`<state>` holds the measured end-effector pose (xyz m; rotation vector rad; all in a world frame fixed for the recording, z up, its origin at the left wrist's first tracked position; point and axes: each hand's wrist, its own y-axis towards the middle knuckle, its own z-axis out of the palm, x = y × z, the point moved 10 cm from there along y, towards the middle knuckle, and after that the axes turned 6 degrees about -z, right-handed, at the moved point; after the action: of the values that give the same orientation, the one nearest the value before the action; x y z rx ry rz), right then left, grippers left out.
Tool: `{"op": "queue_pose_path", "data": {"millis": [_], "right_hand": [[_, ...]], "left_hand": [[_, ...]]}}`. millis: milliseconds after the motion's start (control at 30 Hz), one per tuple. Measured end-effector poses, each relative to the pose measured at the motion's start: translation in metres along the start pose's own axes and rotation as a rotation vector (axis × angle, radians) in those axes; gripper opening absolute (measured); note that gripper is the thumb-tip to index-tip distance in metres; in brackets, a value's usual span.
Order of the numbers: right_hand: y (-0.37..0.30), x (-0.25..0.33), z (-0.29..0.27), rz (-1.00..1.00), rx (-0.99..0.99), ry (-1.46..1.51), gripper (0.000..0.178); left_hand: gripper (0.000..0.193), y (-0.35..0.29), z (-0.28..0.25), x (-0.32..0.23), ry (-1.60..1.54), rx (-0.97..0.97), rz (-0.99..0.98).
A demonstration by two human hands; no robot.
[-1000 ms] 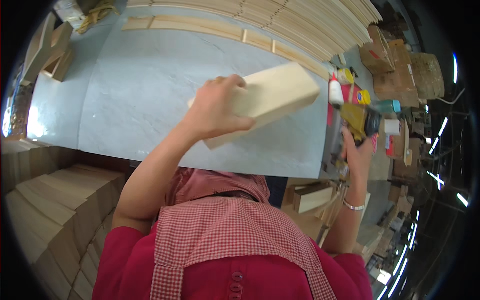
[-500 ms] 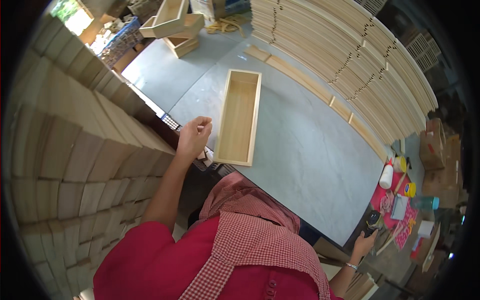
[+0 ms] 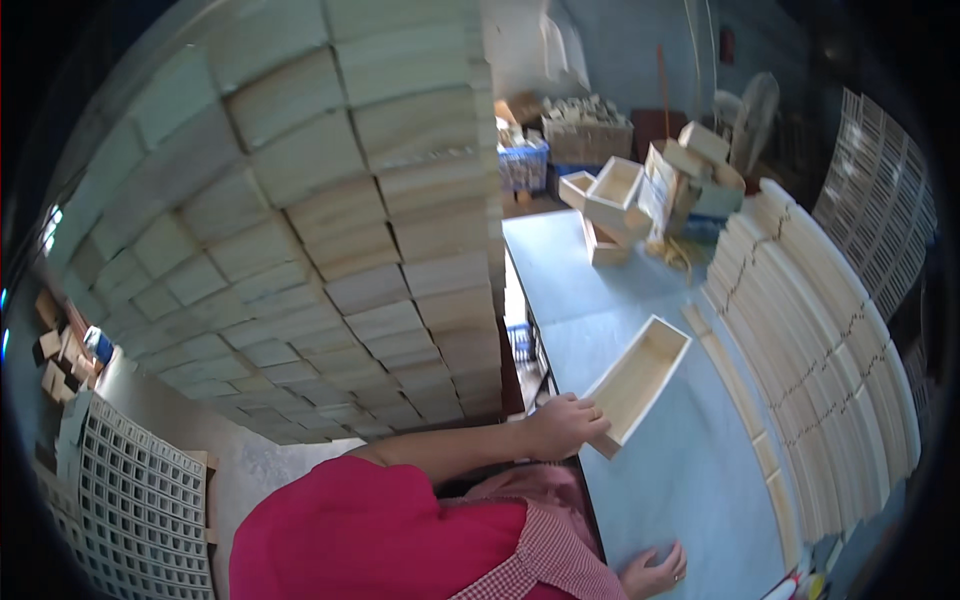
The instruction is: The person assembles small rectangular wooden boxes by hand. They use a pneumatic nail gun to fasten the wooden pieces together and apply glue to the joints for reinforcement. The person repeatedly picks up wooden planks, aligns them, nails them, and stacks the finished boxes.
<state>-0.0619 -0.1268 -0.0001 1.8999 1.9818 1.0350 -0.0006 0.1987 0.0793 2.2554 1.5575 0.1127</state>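
- Table [image 3: 690, 480], pale blue, beside tall wood stack [image 3: 340, 250]
- Box [image 3: 640, 388] near table's left edge, hollow side up, long axis slanting away rightward
- Left hand [image 3: 568, 427] grips its near end; right hand [image 3: 653, 574] loosely spread

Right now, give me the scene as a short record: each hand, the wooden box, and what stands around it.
Left hand: gripping the near end of the box
Right hand: nothing seen in it, at the near edge of the table
Box: long, pale wood, open side up; cannot tell if lifted
Table: pale blue-grey top
Far end of table: small wooden boxes piled together
Left side: tall wood stack
Right side: stacked wood strips
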Motion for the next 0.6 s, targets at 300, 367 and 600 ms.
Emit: {"op": "queue_pose_path", "data": {"millis": [300,367,600], "right_hand": [[-0.005,-0.012,0.008,0.062,-0.121,0.07,0.026],[-0.003,-0.01,0.006,0.066,-0.124,0.094,0.027],[-0.007,-0.013,0.015,0.092,-0.046,0.109,0.03]], "left_hand": [[0.057,0.003,-0.352,-0.05,0.755,-0.899,0.218],[0.05,0.011,-0.428,-0.06,1.023,-1.034,0.201],[0.044,0.056,-0.598,0.005,1.273,-0.92,-0.295]]}}
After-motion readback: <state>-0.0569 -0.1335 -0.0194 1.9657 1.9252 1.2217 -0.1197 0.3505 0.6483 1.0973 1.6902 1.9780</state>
